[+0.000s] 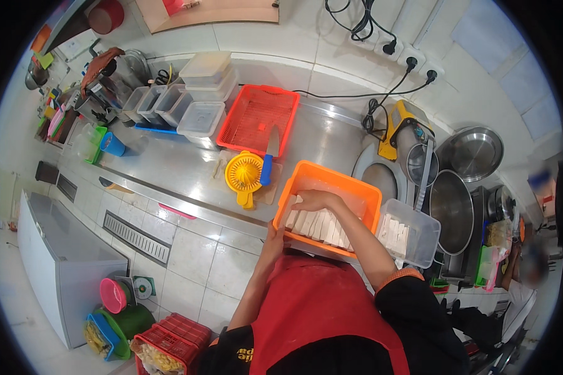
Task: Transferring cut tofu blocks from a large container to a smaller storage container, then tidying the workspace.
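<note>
An orange plastic basin point(370, 197) stands at the steel counter's front edge, with a row of white floured strips point(316, 226) along its near side. My right hand point(312, 200) reaches into it and its fingertips are on a strip at the left end of the row; whether they grip it is hidden. My left hand point(274, 239) holds the basin's near left corner by the rim. Right of the basin, a clear plastic container point(422, 234) holds more white strips point(394, 234).
A yellow citrus juicer point(245, 176) and a blue-handled knife point(266, 169) lie left of the basin, before a red plastic basket point(258, 117). Behind the clear container are a yellow-and-steel machine point(410, 136) and a large steel bowl point(452, 211). A person point(521, 300) is at the far right.
</note>
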{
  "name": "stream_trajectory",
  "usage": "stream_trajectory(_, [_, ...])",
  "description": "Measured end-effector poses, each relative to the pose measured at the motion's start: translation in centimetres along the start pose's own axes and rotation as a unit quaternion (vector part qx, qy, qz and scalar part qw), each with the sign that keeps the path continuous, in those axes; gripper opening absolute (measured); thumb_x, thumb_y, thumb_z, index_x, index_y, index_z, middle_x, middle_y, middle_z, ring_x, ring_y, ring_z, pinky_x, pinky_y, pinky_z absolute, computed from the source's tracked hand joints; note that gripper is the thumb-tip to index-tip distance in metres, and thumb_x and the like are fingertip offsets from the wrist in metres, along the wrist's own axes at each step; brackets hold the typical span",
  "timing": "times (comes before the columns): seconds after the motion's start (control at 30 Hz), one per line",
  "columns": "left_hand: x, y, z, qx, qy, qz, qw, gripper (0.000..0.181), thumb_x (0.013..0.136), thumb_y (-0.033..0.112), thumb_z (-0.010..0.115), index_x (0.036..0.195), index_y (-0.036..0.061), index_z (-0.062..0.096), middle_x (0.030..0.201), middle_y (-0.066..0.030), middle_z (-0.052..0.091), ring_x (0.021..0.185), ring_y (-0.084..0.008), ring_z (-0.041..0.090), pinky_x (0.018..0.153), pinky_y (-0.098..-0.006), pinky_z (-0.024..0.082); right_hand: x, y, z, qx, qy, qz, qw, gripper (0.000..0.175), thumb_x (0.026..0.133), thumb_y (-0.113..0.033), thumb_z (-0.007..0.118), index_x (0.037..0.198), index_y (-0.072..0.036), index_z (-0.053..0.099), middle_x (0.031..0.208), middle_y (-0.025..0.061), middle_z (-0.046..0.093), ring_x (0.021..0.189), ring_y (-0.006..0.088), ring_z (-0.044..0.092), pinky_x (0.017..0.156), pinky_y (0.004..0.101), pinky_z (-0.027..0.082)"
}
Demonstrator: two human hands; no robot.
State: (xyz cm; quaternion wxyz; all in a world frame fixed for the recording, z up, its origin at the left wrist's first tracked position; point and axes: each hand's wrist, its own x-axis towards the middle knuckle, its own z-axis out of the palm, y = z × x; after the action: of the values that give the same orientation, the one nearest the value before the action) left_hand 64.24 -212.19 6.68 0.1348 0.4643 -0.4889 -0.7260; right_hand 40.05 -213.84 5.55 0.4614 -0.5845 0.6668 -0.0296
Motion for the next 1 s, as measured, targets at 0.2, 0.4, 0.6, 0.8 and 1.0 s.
stream_trajectory(0.2, [0.3,-0.4,-1.3,0.023,-0.064,-0.002,0.998,0.054,0.109,0.039,0.043,0.153,0.01,0.029,0.133,-0.0131,0.057,0.111,-0.0218,0.064,0.082,-0.0348,0.058,0.6,-0.8,-1.0,0.008,-0.038,0.031,0.999,0.088,0.087,-0.061,0.063,0.136,0.012,0.053,0.134,0.0311,0.059,0.127,0.038,0.058,0.105,0.039,0.046])
stream_trajectory(0.4, [0.4,-1.3,-1.7,0.01,-0.068,0.019,0.997,0.052,0.109,0.039,0.043,0.151,0.0103,0.032,0.134,-0.0123,0.057,0.112,-0.0219,0.064,0.087,-0.0348,0.056,0.3,-0.7,-0.3,0.0,-0.047,0.038,0.998,0.095,0.084,-0.065,0.061,0.142,0.01,0.048,0.14,0.0321,0.053,0.134,0.0399,0.052,0.109,0.04,0.043])
stream_trajectory(0.6, [1.7,-2.0,-2.0,0.039,-0.078,0.076,0.993,0.05,0.109,0.039,0.042,0.15,0.0106,0.033,0.132,-0.0124,0.057,0.111,-0.0221,0.063,0.088,-0.0362,0.056,1.6,0.6,1.5,0.004,-0.018,0.026,0.999,0.098,0.086,-0.062,0.061,0.146,0.012,0.039,0.145,0.0346,0.047,0.138,0.0416,0.047,0.112,0.0418,0.04])
stream_trajectory(0.8, [1.0,-0.1,-1.6,0.015,-0.078,0.03,0.996,0.051,0.109,0.041,0.042,0.15,0.0106,0.033,0.132,-0.0124,0.056,0.111,-0.0229,0.063,0.086,-0.0367,0.056,1.2,0.7,0.3,0.049,0.02,-0.001,0.999,0.082,0.093,-0.053,0.06,0.14,0.012,0.046,0.138,0.0298,0.055,0.131,0.0367,0.054,0.109,0.0369,0.043])
stream_trajectory(1.0, [3.2,-3.4,-1.4,0.082,-0.076,0.07,0.991,0.066,0.106,0.046,0.047,0.154,0.0071,0.024,0.124,-0.0138,0.058,0.1,-0.0212,0.063,0.083,-0.0357,0.056,4.0,5.8,0.3,0.195,-0.035,-0.053,0.979,0.053,0.102,-0.042,0.048,0.137,-0.003,0.055,0.132,0.0063,0.061,0.119,0.0194,0.056,0.105,0.0343,0.042])
